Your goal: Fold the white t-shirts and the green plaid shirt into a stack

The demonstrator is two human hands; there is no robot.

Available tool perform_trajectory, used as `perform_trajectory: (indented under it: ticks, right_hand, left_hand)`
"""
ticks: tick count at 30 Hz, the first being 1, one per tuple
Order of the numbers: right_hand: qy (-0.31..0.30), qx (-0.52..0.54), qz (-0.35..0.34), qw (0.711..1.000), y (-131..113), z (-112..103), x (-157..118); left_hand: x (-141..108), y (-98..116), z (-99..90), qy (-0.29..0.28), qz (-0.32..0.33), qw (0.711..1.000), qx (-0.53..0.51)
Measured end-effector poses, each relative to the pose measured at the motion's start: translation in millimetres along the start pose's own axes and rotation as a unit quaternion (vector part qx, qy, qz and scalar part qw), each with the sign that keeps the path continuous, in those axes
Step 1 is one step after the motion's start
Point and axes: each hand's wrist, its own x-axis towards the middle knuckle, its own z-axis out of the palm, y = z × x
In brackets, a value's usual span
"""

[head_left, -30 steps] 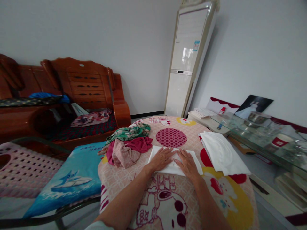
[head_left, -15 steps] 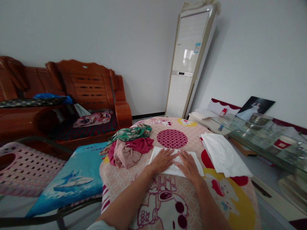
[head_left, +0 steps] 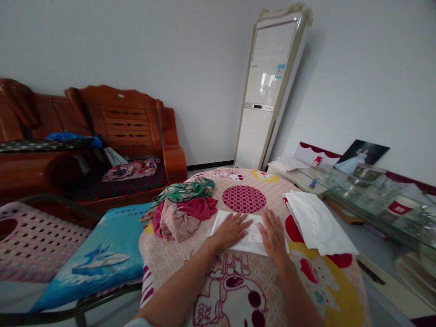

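A folded white cloth lies flat on the round table's patterned cover. My left hand rests palm down on its left part, fingers spread. On the cloth's right part lies my right hand, also flat with its fingers extended. A gap between the hands shows the cloth's surface. Another folded white cloth is on the table to the right. Left of my hands sits a crumpled heap with a green patterned cloth, a magenta cloth and a pale pink cloth.
A blue cushion sits on a chair at the left, beside a pink woven chair back. Behind stands a wooden sofa. A glass shelf with bowls is at the right. A tall air conditioner stands in the corner.
My right hand has moved to the right across the cloth, widening the gap between my hands. My left hand has hardly moved. The view has shifted slightly.
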Motion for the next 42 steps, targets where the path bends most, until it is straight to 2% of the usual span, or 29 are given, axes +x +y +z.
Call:
perform_trajectory:
  ticks: [4,7,10,15,17,22,28,31,35,38,42]
  right_hand:
    - [-0.102,-0.054,0.01,0.993,0.7,2.7,-3.8]
    - [-0.141,-0.072,0.017,0.987,-0.7,2.4,-4.5]
    - [-0.148,-0.079,0.023,0.986,-2.4,-0.1,-3.2]
    - [-0.147,-0.075,0.024,0.986,-2.3,-0.4,-3.0]
    - [-0.143,-0.074,0.022,0.987,-1.5,0.6,-3.5]
    - [-0.136,-0.069,0.022,0.988,-0.3,1.6,-4.1]
    - [-0.143,-0.07,0.026,0.987,-1.1,-0.2,-3.5]
    - [-0.148,-0.072,0.028,0.986,-1.6,-0.5,-3.1]
    - [-0.151,-0.074,0.032,0.985,-1.5,0.6,-2.8]
    - [-0.156,-0.073,0.034,0.984,-1.4,0.4,-2.2]
    - [-0.162,-0.071,0.038,0.983,-2.0,-1.4,-1.7]
  left_hand:
    - [-0.3,0.4,0.2,-0.008,-0.008,1.0,-0.004]
    - [0.2,1.0,-0.8,-0.015,-0.014,1.0,-0.021]
    - [0.6,0.5,-4.4,-0.002,-0.032,0.998,-0.054]
    - [-2.9,-5.9,-13.3,0.089,-0.087,0.99,-0.064]
    - [-5.6,-9.6,-12.7,0.081,-0.094,0.991,-0.05]
    - [-10.3,-15.1,1.8,0.009,-0.108,0.994,-0.007]
    - [-9.7,-14.6,7.6,0.031,-0.106,0.994,-0.007]
    - [-8.3,-19.2,4.6,0.066,-0.113,0.99,-0.055]
    - [-9.8,-34.5,3.7,0.166,-0.204,0.956,-0.127]
    - [-13.8,-45.2,7.1,0.201,-0.263,0.937,-0.114]
    - [-16.9,-49.9,9.1,0.226,-0.298,0.925,-0.072]
